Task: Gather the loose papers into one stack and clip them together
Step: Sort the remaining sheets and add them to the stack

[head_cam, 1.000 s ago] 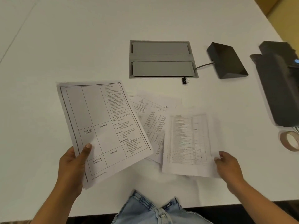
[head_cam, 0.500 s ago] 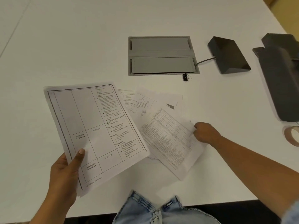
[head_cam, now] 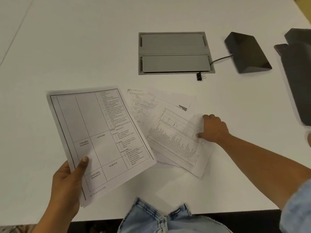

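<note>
Left hand (head_cam: 67, 187), lower left of frame, grips a held stack (head_cam: 99, 140) of sheets by its near corner: thumb on top of the printed timetable page, fingers underneath, stack lifted & tilted w/ its far edge toward upper left. Top page shows a table w/ day & subject labels.

Right hand (head_cam: 213, 128), centre right, rests on the loose papers (head_cam: 168, 125) lying fanned on the white table (head_cam: 84, 47); fingers curled down at the right edge of the top sheet, a dense grid table, thumb pressing on it. Can't tell if it's pinching the sheet or just pressing. Beneath that sheet, other pages stick out toward upper centre, one w/ chemistry-type diagrams, another w/ a dark shape at its corner. Held stack overlaps the left edge of the loose pile.

Binder clip (head_cam: 200, 76), black, lies on the table above the papers, just beside the near edge of the grey recessed panel (head_cam: 175, 52), apart from both hands. Dark wedge-shaped device (head_cam: 247, 52) w/ a cable sits upper right; another dark object (head_cam: 297, 78) at far right edge, partly cut off. Denim (head_cam: 151, 219) visible at bottom centre
</note>
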`<control>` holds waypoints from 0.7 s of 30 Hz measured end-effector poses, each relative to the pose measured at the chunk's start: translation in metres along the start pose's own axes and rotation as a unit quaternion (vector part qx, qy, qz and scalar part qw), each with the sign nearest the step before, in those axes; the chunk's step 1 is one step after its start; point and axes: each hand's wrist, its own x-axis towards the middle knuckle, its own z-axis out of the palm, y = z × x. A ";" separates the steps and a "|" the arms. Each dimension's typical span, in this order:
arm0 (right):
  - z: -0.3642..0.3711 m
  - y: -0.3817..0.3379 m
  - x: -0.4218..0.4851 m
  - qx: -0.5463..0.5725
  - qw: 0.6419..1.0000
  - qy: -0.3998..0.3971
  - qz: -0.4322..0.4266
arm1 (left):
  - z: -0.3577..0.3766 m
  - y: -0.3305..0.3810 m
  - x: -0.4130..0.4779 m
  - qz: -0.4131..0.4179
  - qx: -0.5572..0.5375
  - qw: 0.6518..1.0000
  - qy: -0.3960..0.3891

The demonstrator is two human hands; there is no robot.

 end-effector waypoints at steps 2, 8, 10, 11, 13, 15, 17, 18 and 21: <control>0.002 0.003 0.001 0.040 0.999 -0.021 0.017 | 0.001 0.001 0.000 0.001 -0.001 1.000 0.001; 0.007 0.013 -0.006 0.080 0.994 -0.054 0.042 | 0.006 0.006 -0.001 0.004 0.001 1.000 -0.016; 0.008 0.011 -0.011 0.065 0.997 -0.027 0.032 | 0.008 0.007 0.000 0.005 0.004 1.000 -0.019; 0.009 0.009 -0.012 0.066 0.997 -0.023 0.029 | 0.010 0.007 0.000 0.006 0.007 1.000 -0.019; 0.013 0.008 -0.014 0.075 0.996 -0.034 0.029 | 0.012 0.007 0.000 0.006 0.010 1.000 -0.015; 0.015 0.007 -0.014 0.099 0.993 -0.057 0.033 | 0.013 0.007 -0.001 0.004 0.013 1.000 -0.015; 0.014 0.005 -0.015 0.113 0.989 -0.086 0.036 | 0.013 0.008 -0.001 0.005 0.012 1.000 -0.015; 0.013 0.005 -0.015 0.118 0.987 -0.102 0.037 | 0.013 0.008 -0.001 0.005 0.013 1.000 -0.016; 0.014 0.006 -0.017 0.147 0.981 -0.124 0.040 | 0.013 0.009 0.000 0.009 0.010 1.000 -0.021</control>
